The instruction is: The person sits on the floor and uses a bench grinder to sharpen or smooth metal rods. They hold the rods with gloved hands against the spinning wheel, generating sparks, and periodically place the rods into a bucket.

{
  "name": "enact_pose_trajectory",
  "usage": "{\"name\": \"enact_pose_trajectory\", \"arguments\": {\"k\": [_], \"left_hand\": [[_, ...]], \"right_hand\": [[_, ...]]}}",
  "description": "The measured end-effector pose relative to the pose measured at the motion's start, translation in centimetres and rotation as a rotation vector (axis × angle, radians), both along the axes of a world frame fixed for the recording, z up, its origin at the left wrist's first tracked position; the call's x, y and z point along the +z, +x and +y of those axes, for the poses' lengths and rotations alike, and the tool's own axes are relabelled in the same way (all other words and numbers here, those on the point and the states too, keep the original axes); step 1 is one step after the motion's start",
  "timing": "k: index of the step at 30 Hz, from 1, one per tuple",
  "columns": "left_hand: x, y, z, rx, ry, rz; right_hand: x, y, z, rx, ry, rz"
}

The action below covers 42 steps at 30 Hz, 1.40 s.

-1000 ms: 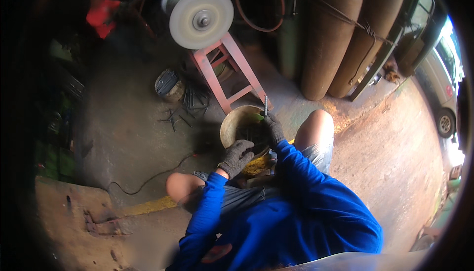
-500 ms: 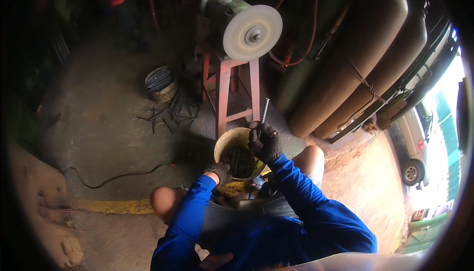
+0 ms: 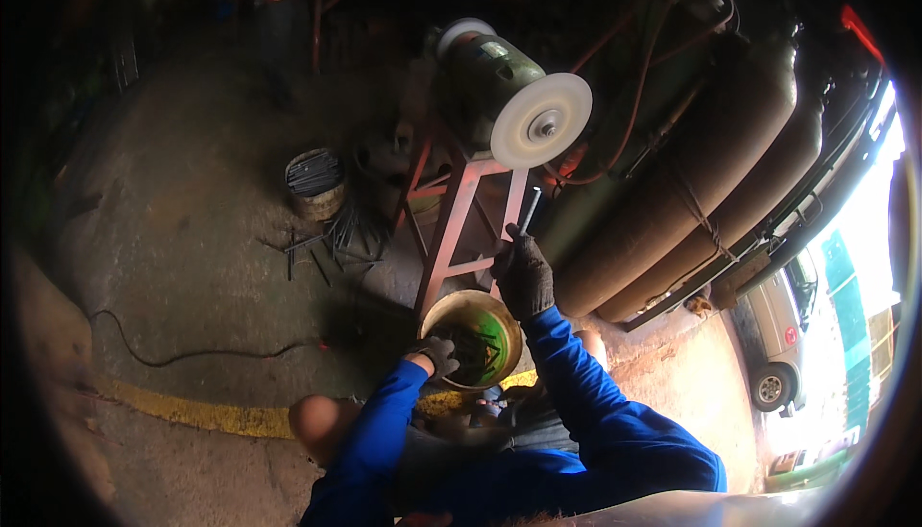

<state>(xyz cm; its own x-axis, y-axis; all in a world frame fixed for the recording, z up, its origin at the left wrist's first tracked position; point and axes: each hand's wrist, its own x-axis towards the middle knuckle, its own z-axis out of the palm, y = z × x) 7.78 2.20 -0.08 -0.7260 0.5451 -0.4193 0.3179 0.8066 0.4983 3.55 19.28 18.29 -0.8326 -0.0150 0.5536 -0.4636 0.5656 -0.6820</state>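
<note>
The gloved right hand [image 3: 523,275] is closed around a short dark metal rod [image 3: 529,210], raised just below the white buffing wheel [image 3: 541,121] of a bench grinder on a red stand [image 3: 459,229]. The gloved left hand [image 3: 437,354] grips the rim of a round bucket [image 3: 473,335] between the knees.

A green bench grinder with a white buffing wheel [image 3: 541,122] is sitting on a red metal stand [image 3: 459,229], while tall brown gas cylinders [image 3: 706,176] are leaning beside it and a black cable [image 3: 192,354] is trailing over the concrete floor [image 3: 182,239].
</note>
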Motion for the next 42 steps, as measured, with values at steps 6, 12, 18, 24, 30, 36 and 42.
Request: {"name": "enact_pose_trajectory", "arguments": {"k": [6,12,18,24,30,36,42], "left_hand": [[-2.0,-0.4,-0.9,0.031,-0.039,0.044],[0.3,-0.7,-0.1,-0.002,-0.004,0.040],[-0.7,-0.6,-0.3,0.020,-0.023,0.038],[1.5,0.1,-1.3,0.049,-0.026,-0.007],[0.3,-0.6,-0.7,0.028,-0.018,0.006],[0.0,-0.9,-0.5,0.030,0.007,0.045],[-0.4,-1.2,-0.2,0.005,-0.005,0.042]], "right_hand": [[-1.7,-5.1,1.2,0.631,-1.381,-0.445],[1.2,-4.9,-0.9,0.592,-1.283,-0.398],[-2.9,-9.2,0.6,0.003,-0.007,0.107],[-4.3,-11.4,-0.4,-0.017,-0.135,0.036],[-3.2,-11.7,-0.4,-0.218,0.320,0.201],[-1.9,-10.8,-0.6,-0.278,0.569,0.246],[-2.6,-10.9,0.7,0.445,-1.314,-0.421]]}}
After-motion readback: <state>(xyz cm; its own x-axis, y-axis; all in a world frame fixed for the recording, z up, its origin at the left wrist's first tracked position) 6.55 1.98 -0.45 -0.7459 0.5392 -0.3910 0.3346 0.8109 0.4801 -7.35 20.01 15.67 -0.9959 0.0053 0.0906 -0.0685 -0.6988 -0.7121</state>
